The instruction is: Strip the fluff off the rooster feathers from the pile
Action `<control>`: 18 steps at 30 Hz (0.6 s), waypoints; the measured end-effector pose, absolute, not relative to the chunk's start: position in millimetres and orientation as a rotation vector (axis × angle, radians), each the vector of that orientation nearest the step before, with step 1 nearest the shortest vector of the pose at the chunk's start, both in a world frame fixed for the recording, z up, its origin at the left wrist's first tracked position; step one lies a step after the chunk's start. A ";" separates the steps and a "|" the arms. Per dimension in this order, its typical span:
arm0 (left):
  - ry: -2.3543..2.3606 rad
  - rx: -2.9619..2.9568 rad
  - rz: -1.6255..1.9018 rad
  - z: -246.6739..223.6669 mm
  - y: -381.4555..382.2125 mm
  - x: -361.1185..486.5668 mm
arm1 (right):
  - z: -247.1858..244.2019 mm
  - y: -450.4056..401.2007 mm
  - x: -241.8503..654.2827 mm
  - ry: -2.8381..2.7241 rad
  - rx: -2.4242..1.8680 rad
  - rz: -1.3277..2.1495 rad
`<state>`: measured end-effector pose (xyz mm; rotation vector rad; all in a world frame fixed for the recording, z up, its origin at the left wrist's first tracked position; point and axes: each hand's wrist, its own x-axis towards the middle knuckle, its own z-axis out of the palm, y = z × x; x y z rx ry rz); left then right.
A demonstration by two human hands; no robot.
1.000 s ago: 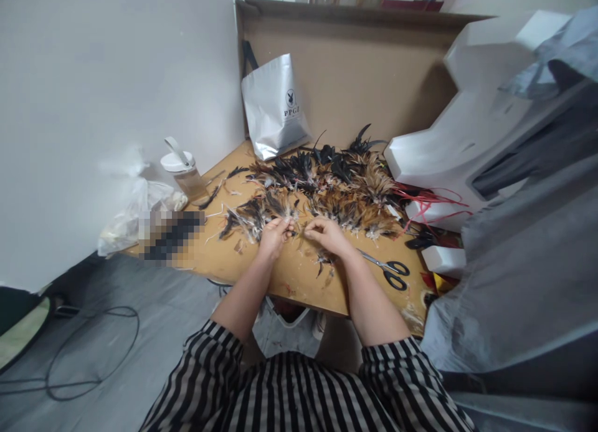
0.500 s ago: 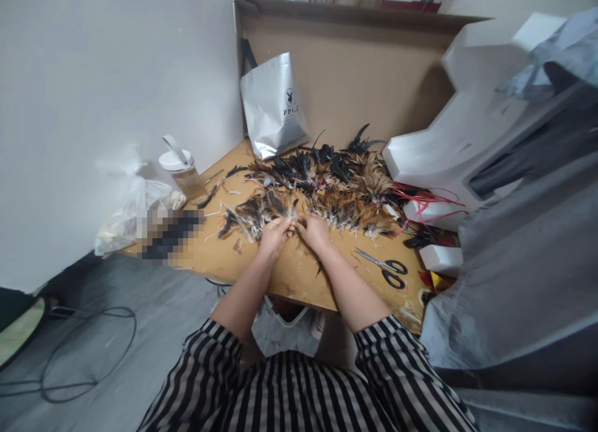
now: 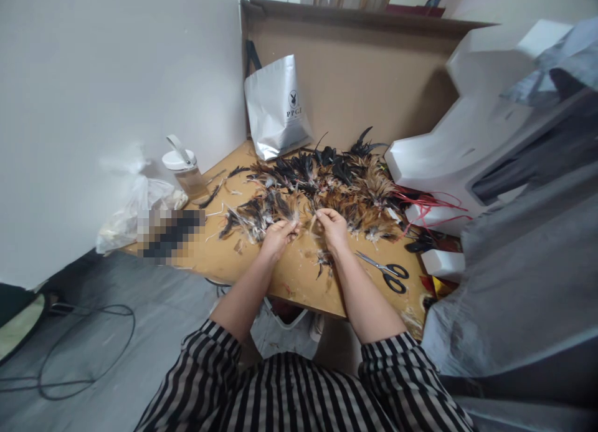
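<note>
Lowest in the frame, the striped sleeves [image 3: 395, 357] lead up to the table [image 3: 289, 276], its near edge crossing the lower middle. Scraps [image 3: 323, 259] lie just beside the right wrist; a sweep of that arm could brush them to the floor. Right of centre, the scissors [image 3: 383, 268] lie with their tips just beside the forearm, so a careless reach that way might nick it. At the centre, the left hand [image 3: 279, 239] seems to pinch a tuft [image 3: 293, 213] at its base; a slackened thumb would likely let quills slip. The right hand [image 3: 333, 228], apart from it, has thumb and finger together, apparently on a pale wisp [image 3: 313, 223], which could drift off if released early. Beyond, the brown row [image 3: 371, 215] crowds the knuckles, and its feathers might snag. Farther up, the dark pile [image 3: 327, 164] sits near the silver bag [image 3: 275, 117], which could topple onto it if bumped.
</note>
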<state>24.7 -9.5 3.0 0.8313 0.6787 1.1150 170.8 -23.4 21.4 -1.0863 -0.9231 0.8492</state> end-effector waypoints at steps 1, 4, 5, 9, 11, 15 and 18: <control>0.674 0.831 1.108 3.5 -10.1 24.9 | 22.8 -24.3 169.9 -0.910 -1.070 0.830; 0.652 0.811 1.071 4.4 -11.3 25.1 | 26.4 -26.3 166.7 -0.919 -1.044 0.813; 0.642 0.802 1.057 4.6 -11.5 25.0 | 27.2 -26.9 165.6 -0.929 -1.042 0.825; 0.581 0.817 0.986 5.0 -12.6 23.6 | 27.1 -28.9 162.3 -0.961 -1.038 0.865; 0.548 0.843 0.940 5.2 -13.5 22.9 | 25.0 -29.0 161.0 -0.987 -1.044 0.883; 0.543 0.833 0.922 5.1 -14.0 22.0 | 20.2 -28.1 160.4 -1.102 -1.090 0.833; 0.540 0.790 0.955 4.1 -12.6 21.5 | 21.7 -30.4 163.0 -1.221 -1.141 0.603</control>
